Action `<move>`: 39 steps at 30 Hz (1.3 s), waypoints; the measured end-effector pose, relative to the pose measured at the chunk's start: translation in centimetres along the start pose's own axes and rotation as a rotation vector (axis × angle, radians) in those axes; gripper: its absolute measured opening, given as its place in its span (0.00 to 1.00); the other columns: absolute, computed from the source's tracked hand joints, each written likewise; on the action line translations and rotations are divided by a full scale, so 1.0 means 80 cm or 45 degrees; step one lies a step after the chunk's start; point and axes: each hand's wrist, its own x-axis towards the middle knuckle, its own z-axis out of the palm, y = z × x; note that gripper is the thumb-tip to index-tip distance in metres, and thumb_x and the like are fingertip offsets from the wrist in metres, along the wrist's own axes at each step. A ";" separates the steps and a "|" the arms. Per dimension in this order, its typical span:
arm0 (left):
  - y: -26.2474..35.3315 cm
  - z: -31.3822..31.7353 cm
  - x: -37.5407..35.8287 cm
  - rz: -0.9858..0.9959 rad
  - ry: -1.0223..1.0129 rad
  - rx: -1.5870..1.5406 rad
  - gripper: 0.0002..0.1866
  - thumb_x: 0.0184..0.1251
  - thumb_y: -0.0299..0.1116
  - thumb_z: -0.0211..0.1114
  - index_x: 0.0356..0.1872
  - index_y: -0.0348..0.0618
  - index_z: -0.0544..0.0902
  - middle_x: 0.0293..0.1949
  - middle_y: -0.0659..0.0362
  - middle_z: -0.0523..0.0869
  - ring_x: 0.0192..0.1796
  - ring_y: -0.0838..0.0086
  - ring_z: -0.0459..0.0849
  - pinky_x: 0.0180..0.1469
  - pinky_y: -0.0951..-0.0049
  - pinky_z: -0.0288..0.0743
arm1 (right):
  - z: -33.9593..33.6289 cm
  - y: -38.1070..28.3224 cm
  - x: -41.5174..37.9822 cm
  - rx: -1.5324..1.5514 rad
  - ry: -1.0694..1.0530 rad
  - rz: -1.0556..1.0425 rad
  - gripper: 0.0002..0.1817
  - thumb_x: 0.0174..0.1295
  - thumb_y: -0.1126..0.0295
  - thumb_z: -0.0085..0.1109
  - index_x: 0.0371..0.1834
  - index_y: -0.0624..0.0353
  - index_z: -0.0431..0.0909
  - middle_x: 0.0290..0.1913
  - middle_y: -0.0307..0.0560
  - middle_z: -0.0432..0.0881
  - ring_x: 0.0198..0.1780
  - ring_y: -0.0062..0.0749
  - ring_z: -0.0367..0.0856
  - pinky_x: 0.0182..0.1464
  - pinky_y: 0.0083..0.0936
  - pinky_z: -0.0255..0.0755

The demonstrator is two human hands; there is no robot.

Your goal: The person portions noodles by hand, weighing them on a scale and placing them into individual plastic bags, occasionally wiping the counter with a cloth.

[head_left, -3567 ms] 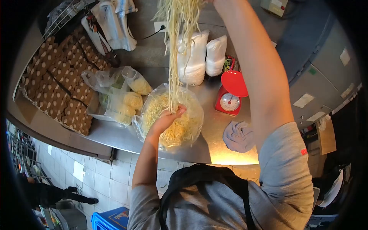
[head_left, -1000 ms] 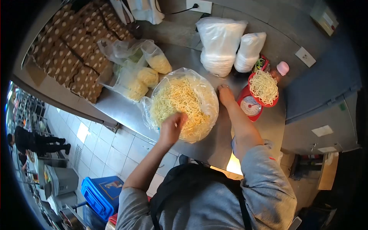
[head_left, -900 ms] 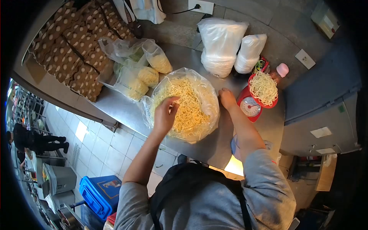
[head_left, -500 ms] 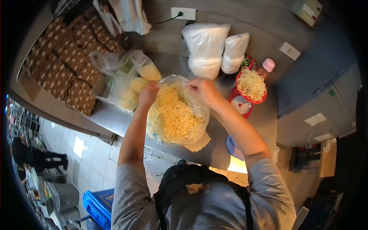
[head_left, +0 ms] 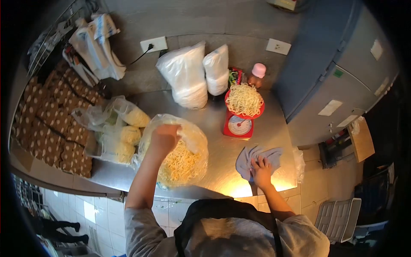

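Observation:
A clear plastic bag (head_left: 200, 160) of yellow noodles (head_left: 182, 162) lies on the steel table, its mouth loosely gathered. My left hand (head_left: 165, 139) is over the upper part of this bag, fingers curled against the film; the fingertips are partly hidden. To the right, my right hand (head_left: 262, 171) presses down on a crumpled blue-grey cloth (head_left: 246, 160) near the front edge, its fingers bent into the fabric. Between the hands and farther back stands a red kitchen scale (head_left: 239, 126), with a pile of pale noodles (head_left: 244, 99) in its red pan.
Smaller bags of noodles (head_left: 130, 135) sit in a clear container at left, beside brown dotted cartons (head_left: 51, 124). Two white plastic packs (head_left: 184, 79) and a pink-capped bottle (head_left: 258, 70) stand along the wall. A grey cabinet (head_left: 321, 85) borders the steel table (head_left: 218, 145) at right.
My right hand has left the noodle bag and moved right and nearer, onto the cloth. My left hand has shifted inward over the bag, whose film now covers more noodles. The view has turned.

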 end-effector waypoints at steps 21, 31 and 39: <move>0.031 0.018 0.445 -0.394 0.680 -0.136 0.11 0.59 0.44 0.60 0.35 0.52 0.86 0.35 0.51 0.86 0.39 0.54 0.84 0.41 0.58 0.77 | 0.014 0.017 -0.002 0.377 0.202 0.252 0.13 0.50 0.61 0.66 0.20 0.56 0.74 0.28 0.46 0.73 0.35 0.44 0.72 0.39 0.37 0.60; 0.201 -0.151 0.294 0.729 1.143 -0.326 0.09 0.59 0.27 0.62 0.41 0.40 0.79 0.37 0.53 0.82 0.45 0.58 0.81 0.47 0.63 0.73 | 0.007 0.031 0.006 1.007 0.177 0.569 0.14 0.55 0.58 0.63 0.31 0.58 0.78 0.34 0.48 0.76 0.40 0.42 0.75 0.48 0.39 0.62; 0.257 0.139 -0.041 1.134 -0.095 -0.471 0.07 0.52 0.30 0.60 0.33 0.53 0.81 0.58 0.58 0.76 0.66 0.64 0.67 0.70 0.42 0.48 | -0.166 -0.019 0.123 2.163 -0.133 0.377 0.26 0.54 0.78 0.61 0.60 0.57 0.70 0.50 0.47 0.78 0.49 0.29 0.76 0.50 0.23 0.70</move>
